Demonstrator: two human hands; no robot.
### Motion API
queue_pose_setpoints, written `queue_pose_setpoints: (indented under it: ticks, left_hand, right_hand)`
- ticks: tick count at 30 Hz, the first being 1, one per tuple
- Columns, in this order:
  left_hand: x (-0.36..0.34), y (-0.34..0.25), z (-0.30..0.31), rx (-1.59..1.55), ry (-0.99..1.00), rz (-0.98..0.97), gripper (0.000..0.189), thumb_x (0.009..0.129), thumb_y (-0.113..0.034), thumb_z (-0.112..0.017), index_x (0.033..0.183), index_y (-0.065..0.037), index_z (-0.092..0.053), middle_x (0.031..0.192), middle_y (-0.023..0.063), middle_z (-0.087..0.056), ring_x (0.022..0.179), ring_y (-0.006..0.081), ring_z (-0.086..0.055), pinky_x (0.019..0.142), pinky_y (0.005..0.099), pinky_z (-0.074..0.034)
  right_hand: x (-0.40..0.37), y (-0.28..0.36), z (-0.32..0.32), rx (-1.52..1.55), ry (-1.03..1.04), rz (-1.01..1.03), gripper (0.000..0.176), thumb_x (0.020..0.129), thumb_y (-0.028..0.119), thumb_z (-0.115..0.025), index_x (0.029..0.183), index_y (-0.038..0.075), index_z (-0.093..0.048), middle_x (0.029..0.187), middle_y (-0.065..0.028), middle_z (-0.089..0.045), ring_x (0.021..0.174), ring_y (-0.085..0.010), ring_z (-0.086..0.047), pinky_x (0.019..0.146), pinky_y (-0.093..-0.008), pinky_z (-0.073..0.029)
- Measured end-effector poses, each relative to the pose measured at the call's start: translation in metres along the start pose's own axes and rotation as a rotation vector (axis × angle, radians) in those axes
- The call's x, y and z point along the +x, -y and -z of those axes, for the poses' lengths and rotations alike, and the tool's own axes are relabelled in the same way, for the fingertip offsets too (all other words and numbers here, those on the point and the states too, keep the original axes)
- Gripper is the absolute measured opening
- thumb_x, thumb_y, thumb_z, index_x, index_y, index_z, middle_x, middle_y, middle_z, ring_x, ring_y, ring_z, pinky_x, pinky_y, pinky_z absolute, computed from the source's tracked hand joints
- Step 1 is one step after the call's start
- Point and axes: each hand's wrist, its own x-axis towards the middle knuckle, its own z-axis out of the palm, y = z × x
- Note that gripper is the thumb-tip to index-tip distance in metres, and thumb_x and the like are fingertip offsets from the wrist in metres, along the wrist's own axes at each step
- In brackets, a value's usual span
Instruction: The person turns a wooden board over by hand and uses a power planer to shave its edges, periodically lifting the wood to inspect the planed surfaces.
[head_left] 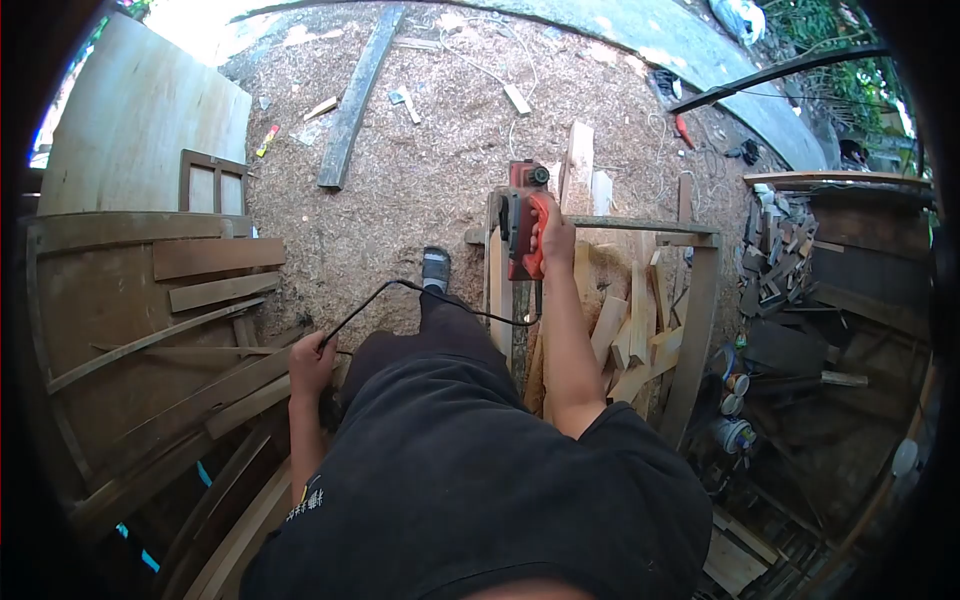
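My right hand (555,235) is wrapped round the handle of a red and black electric hand planer (520,235). The planer sits over a long piece of wood (498,290) at the left side of a wooden frame bench. From its rear a black power cord (400,284) loops across in front of my legs to my left hand (310,362), whose fingers are closed round it. Part of the cord beyond that hand is hidden. A pale board (577,165) lies just ahead and to the right of the planer.
Cut wood pieces (625,330) lie inside the bench frame (700,300). Stacked boards (220,272) lean at left, near a plywood sheet (150,120). A grey plank (360,100) and a white extension socket (517,98) lie on the shavings-covered ground. Scrap offcuts (785,250) are heaped at right.
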Motion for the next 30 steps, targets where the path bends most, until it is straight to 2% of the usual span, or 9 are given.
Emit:
queue_pose_setpoints:
  ticks: [2,6,10,14,18,20,27,29,30]
  left_hand:
    - [-0.016,0.014,-0.001,-0.026,-0.033,-0.043,0.038,0.093,-0.021,-0.073,0.073,0.002,-0.051,0.064,0.0183,-0.046,0.059,0.036,-0.049,0.056,0.0443,-0.037]
    - [-0.056,0.041,0.003,-0.036,-0.044,-0.058,0.038,0.092,-0.02,-0.075,0.073,0.001,-0.049,0.066,0.0172,-0.047,0.062,0.0345,-0.05,0.058,0.0436,-0.038]
    - [-0.117,0.057,0.018,-0.08,0.016,-0.166,0.041,0.091,-0.023,-0.078,0.074,0.001,-0.049,0.07,0.0158,-0.05,0.066,0.0321,-0.052,0.061,0.0426,-0.04]
    - [-0.187,0.072,0.031,-0.185,0.066,-0.278,0.043,0.092,-0.028,-0.078,0.076,0.002,-0.052,0.072,0.0152,-0.051,0.068,0.0313,-0.052,0.063,0.0427,-0.041]
    - [-0.244,0.097,0.032,-0.179,0.161,-0.344,0.041,0.099,-0.028,-0.071,0.078,0.003,-0.054,0.072,0.0156,-0.05,0.07,0.0323,-0.051,0.066,0.0428,-0.042]
    - [-0.267,0.101,0.034,-0.089,0.182,-0.344,0.041,0.104,-0.027,-0.063,0.078,0.003,-0.054,0.072,0.0162,-0.05,0.072,0.034,-0.051,0.068,0.0436,-0.042]
    - [-0.324,0.093,0.005,-0.031,0.211,-0.451,0.043,0.107,-0.028,-0.06,0.077,0.002,-0.052,0.07,0.0159,-0.048,0.071,0.0333,-0.05,0.068,0.0435,-0.042]
    - [-0.342,0.086,-0.008,-0.186,0.397,-0.379,0.038,0.108,-0.029,-0.058,0.085,0.001,-0.063,0.071,0.0168,-0.053,0.068,0.0318,-0.052,0.066,0.0423,-0.043]
    - [-0.357,0.083,-0.012,-0.178,0.407,-0.378,0.038,0.108,-0.029,-0.058,0.085,0.001,-0.063,0.071,0.0168,-0.053,0.068,0.0318,-0.052,0.066,0.0423,-0.043]
  right_hand:
    - [-0.027,0.005,0.012,0.017,-0.008,-0.011,0.047,0.096,0.051,-0.066,0.091,0.004,-0.068,0.059,0.0002,-0.053,0.042,-0.0111,-0.048,0.04,-0.0276,-0.036]
    - [-0.115,-0.012,0.049,-0.002,-0.043,-0.002,0.045,0.097,0.048,-0.066,0.09,0.004,-0.068,0.059,-0.0007,-0.054,0.041,-0.0121,-0.049,0.038,-0.0285,-0.037]
    - [-0.226,-0.053,0.099,0.007,-0.13,-0.019,0.05,0.099,0.051,-0.064,0.087,0.003,-0.069,0.058,-0.0002,-0.053,0.042,-0.0111,-0.05,0.039,-0.0277,-0.038]
    - [-0.339,-0.097,0.154,0.014,-0.206,-0.133,0.047,0.1,0.05,-0.06,0.09,0.005,-0.068,0.061,-0.0004,-0.056,0.042,-0.0124,-0.051,0.039,-0.0284,-0.039]
    - [-0.431,-0.143,0.212,0.09,-0.279,-0.189,0.044,0.099,0.049,-0.06,0.089,0.006,-0.067,0.061,0.0001,-0.055,0.042,-0.0127,-0.051,0.04,-0.0291,-0.042]
    - [-0.468,-0.165,0.236,0.113,-0.329,-0.2,0.044,0.099,0.049,-0.061,0.089,0.006,-0.066,0.062,0.0001,-0.054,0.043,-0.0129,-0.051,0.04,-0.0296,-0.042]
    - [-0.564,-0.228,0.32,0.238,-0.433,-0.217,0.043,0.097,0.051,-0.064,0.088,0.009,-0.064,0.063,0.0009,-0.053,0.044,-0.0126,-0.051,0.041,-0.0303,-0.042]
    - [-0.583,-0.249,0.345,0.237,-0.442,-0.231,0.044,0.098,0.051,-0.063,0.089,0.008,-0.064,0.063,0.0002,-0.054,0.044,-0.0133,-0.052,0.041,-0.031,-0.043]
    - [-0.592,-0.259,0.356,0.229,-0.445,-0.242,0.044,0.099,0.051,-0.063,0.091,0.008,-0.064,0.064,-0.0004,-0.055,0.044,-0.0141,-0.053,0.04,-0.0317,-0.044]
